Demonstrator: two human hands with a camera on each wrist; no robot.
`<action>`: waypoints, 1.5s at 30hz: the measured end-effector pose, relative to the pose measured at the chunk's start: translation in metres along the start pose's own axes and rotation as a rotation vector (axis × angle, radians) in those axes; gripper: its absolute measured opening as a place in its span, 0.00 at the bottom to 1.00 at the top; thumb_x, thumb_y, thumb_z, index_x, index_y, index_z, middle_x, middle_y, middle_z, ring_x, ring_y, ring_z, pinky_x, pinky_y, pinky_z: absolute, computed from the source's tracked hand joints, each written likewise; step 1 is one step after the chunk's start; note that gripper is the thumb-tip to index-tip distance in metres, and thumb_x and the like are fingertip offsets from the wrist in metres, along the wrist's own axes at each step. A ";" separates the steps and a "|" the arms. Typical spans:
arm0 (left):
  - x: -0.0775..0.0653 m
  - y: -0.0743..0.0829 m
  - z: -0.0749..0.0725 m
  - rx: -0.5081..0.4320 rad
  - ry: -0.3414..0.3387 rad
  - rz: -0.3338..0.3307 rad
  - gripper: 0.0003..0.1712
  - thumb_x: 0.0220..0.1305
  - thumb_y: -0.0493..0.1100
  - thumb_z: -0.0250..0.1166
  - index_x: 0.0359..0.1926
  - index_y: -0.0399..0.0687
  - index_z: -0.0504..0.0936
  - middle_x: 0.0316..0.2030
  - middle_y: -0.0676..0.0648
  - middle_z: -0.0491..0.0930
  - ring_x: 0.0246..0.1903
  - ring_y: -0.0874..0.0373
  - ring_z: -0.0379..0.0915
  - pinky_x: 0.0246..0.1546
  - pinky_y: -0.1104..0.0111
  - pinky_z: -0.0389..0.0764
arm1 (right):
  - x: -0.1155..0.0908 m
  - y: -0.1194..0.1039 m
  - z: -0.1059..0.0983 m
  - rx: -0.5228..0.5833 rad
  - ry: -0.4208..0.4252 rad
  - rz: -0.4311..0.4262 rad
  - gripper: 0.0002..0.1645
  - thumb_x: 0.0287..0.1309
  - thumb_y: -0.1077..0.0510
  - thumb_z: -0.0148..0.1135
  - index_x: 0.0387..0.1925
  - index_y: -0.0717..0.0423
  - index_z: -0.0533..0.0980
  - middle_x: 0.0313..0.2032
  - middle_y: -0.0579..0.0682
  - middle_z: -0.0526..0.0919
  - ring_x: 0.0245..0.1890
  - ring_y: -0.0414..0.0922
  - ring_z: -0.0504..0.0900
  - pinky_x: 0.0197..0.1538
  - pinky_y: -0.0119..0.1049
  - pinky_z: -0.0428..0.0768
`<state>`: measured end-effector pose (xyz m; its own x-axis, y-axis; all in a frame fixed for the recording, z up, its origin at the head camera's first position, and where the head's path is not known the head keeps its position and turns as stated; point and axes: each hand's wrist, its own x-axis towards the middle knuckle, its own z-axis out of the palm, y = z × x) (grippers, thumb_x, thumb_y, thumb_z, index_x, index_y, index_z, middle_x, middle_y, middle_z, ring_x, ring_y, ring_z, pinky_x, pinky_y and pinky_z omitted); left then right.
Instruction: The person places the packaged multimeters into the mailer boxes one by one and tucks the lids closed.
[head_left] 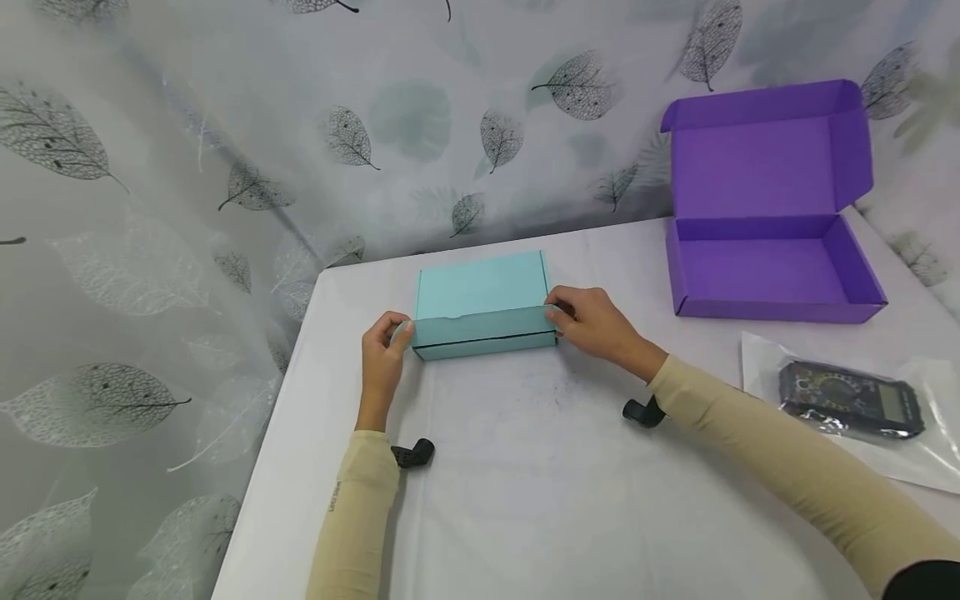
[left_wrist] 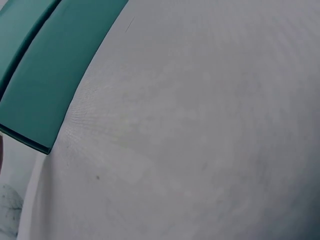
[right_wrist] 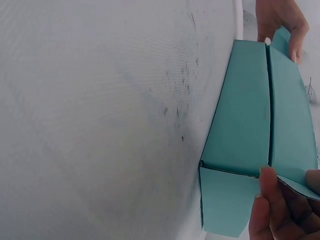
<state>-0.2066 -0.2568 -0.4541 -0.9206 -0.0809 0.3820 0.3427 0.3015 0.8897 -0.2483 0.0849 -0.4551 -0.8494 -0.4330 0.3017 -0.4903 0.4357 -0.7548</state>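
A light teal cardboard box point(head_left: 483, 283) sits near the table's back edge, its lid lowered over it. The lid's front flap point(head_left: 480, 323) stands out above the front wall, with a dark gap along the seam. At the left corner my left hand point(head_left: 381, 358) pinches the lid's small side flap between thumb and fingers. My right hand point(head_left: 596, 325) pinches the flap at the right corner; the right wrist view shows its fingers point(right_wrist: 269, 182) beside the box's end. Only a corner of the teal box point(left_wrist: 47, 80) appears in the left wrist view, the left hand mostly out of frame.
An open purple box point(head_left: 772, 310) stands at the back right, its lid raised. In front of it lies a black multimeter point(head_left: 851, 400) in a clear plastic bag point(head_left: 930, 458). White cloth covers the table point(head_left: 525, 500); a leaf-patterned curtain point(head_left: 420, 192) hangs behind.
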 end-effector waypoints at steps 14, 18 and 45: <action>-0.004 0.001 -0.006 0.016 -0.057 -0.101 0.09 0.75 0.31 0.60 0.44 0.24 0.80 0.26 0.22 0.65 0.23 0.58 0.58 0.30 0.68 0.63 | -0.002 -0.001 0.000 0.010 -0.014 0.014 0.05 0.72 0.61 0.63 0.42 0.59 0.83 0.28 0.50 0.84 0.27 0.45 0.76 0.34 0.44 0.76; -0.005 0.004 -0.008 0.025 -0.076 -0.109 0.10 0.75 0.31 0.59 0.45 0.24 0.81 0.31 0.24 0.74 0.29 0.42 0.64 0.35 0.67 0.67 | -0.003 0.001 -0.001 0.020 -0.015 0.023 0.10 0.75 0.54 0.62 0.40 0.55 0.84 0.29 0.49 0.85 0.29 0.44 0.79 0.36 0.44 0.77; -0.012 0.012 -0.017 0.084 -0.043 -0.050 0.09 0.72 0.31 0.66 0.42 0.23 0.86 0.39 0.32 0.84 0.36 0.55 0.79 0.39 0.74 0.77 | -0.003 -0.001 -0.010 0.011 -0.043 0.060 0.13 0.75 0.50 0.62 0.38 0.51 0.87 0.32 0.53 0.86 0.31 0.45 0.79 0.35 0.45 0.74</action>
<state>-0.1887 -0.2680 -0.4437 -0.9440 -0.0575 0.3249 0.2809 0.3765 0.8828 -0.2468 0.0934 -0.4497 -0.8680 -0.4398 0.2305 -0.4363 0.4536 -0.7771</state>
